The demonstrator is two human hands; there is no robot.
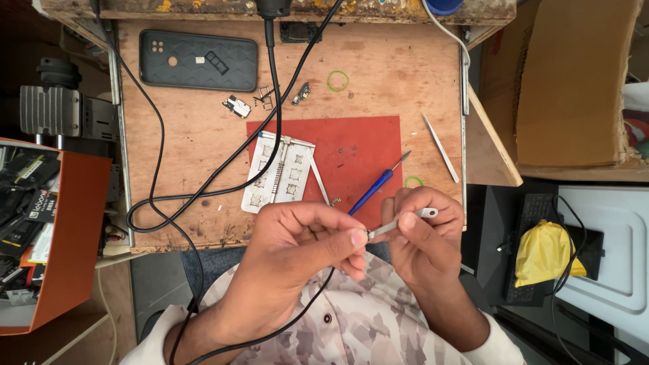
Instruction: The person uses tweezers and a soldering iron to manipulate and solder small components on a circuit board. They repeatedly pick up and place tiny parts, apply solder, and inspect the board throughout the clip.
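My right hand (426, 233) grips a thin metal tool (400, 224), probably tweezers, with its tip pointing left. My left hand (304, 243) pinches something very small at that tip, between thumb and forefinger; what it is stays hidden. Both hands hover just off the front edge of a wooden workbench (378, 74). Right behind them lies a blue-handled screwdriver (377, 185) on a red mat (358, 152). A white metal frame plate (278, 173) rests on the mat's left edge.
A black phone case (197, 61) lies at the back left, with small phone parts (236, 105) near it. Silver tweezers (441, 147) lie at the right edge. Black cables (162, 155) loop across the bench. An orange box (61, 236) stands left; cardboard (574, 81) stands right.
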